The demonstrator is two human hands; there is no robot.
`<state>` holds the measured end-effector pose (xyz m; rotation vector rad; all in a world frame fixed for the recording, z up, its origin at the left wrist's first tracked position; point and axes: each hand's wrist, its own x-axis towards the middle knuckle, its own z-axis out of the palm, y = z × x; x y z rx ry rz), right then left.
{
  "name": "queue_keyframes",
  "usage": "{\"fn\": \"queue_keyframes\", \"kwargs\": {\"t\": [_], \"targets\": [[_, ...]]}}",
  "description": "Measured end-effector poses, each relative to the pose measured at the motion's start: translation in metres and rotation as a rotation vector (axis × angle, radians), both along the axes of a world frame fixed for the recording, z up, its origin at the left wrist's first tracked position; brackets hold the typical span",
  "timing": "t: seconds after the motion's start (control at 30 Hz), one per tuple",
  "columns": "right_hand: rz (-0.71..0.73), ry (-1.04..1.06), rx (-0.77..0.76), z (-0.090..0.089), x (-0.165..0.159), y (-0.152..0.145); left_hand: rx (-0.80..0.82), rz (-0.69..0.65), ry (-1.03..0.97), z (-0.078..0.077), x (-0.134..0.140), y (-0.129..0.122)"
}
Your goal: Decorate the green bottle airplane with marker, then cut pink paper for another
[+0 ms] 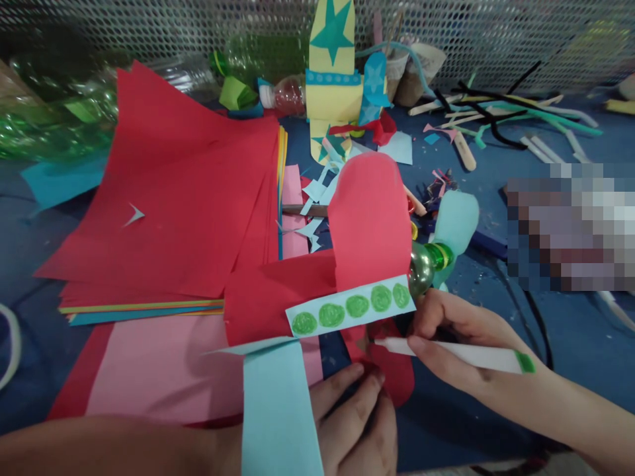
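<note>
My right hand [461,330] pinches a white marker [471,354] with a green end, its tip over the lower red paper piece [397,370]. Stretched fingers of my left hand [352,416] lie on that piece's near edge, beside a folded light blue paper strip [280,403] that crosses my wrist. Above them is a red paper wing shape [372,211] with a rounded end, joined to a red paper body [278,291]. A light blue band [350,306] with several green dots runs across it. A green bottle neck [441,256] sticks out at the right.
A stack of red paper [188,192] lies at the left over pink sheets [163,370]. Scissors [305,210] and paper scraps sit mid-table. Behind are plastic bottles [268,56], a yellow paper craft [332,99], and pipe cleaners [496,119]. A metal mesh [496,39] bounds the back.
</note>
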<state>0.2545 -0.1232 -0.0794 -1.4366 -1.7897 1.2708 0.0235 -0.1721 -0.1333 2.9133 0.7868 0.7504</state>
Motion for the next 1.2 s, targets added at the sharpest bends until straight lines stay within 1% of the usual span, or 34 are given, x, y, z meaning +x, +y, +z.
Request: {"fn": "queue_keyframes", "kwargs": {"t": [0.17, 0.33, 0.4, 0.5, 0.6, 0.7, 0.77, 0.83, 0.87, 0.93, 0.97, 1.03, 1.1, 1.2], "targets": [[-0.017, 0.001, 0.018, 0.000, -0.001, 0.002, -0.051, 0.052, -0.105, -0.004, 0.002, -0.002], [-0.025, 0.005, 0.022, 0.000, -0.001, 0.001, -0.068, 0.108, -0.158, 0.000, 0.006, -0.001], [-0.041, 0.008, 0.020, 0.000, -0.001, 0.001, -0.039, 0.075, -0.125, 0.002, 0.006, 0.001], [-0.027, 0.012, 0.006, 0.001, -0.002, 0.000, 0.005, 0.035, -0.057, 0.005, 0.004, 0.003], [-0.034, 0.003, 0.009, 0.000, -0.001, 0.000, -0.027, 0.074, -0.068, 0.005, 0.004, 0.003], [-0.070, -0.002, 0.063, -0.002, -0.001, 0.000, -0.015, 0.024, -0.080, 0.004, 0.004, 0.002], [-0.063, 0.005, 0.064, -0.002, 0.000, 0.000, -0.022, 0.058, -0.122, 0.004, 0.005, 0.003], [-0.039, -0.001, 0.031, -0.002, 0.000, 0.000, -0.036, 0.101, -0.138, 0.006, 0.005, 0.006], [-0.039, -0.007, 0.022, -0.002, 0.000, 0.000, -0.021, 0.078, -0.116, 0.007, 0.004, 0.007], [-0.072, -0.011, 0.041, -0.002, 0.000, 0.000, 0.043, -0.029, -0.047, 0.009, 0.003, 0.009], [-0.086, -0.005, 0.058, -0.002, 0.000, -0.001, 0.052, -0.048, -0.029, 0.010, 0.002, 0.010], [-0.083, 0.008, 0.062, -0.002, -0.001, -0.001, 0.017, -0.010, -0.034, 0.009, 0.001, 0.010], [-0.061, 0.007, 0.034, -0.002, -0.001, -0.001, -0.017, 0.028, -0.054, 0.007, 0.001, 0.008], [-0.091, -0.029, 0.033, -0.002, 0.000, -0.002, 0.020, -0.029, -0.068, 0.005, 0.002, 0.006]]}}
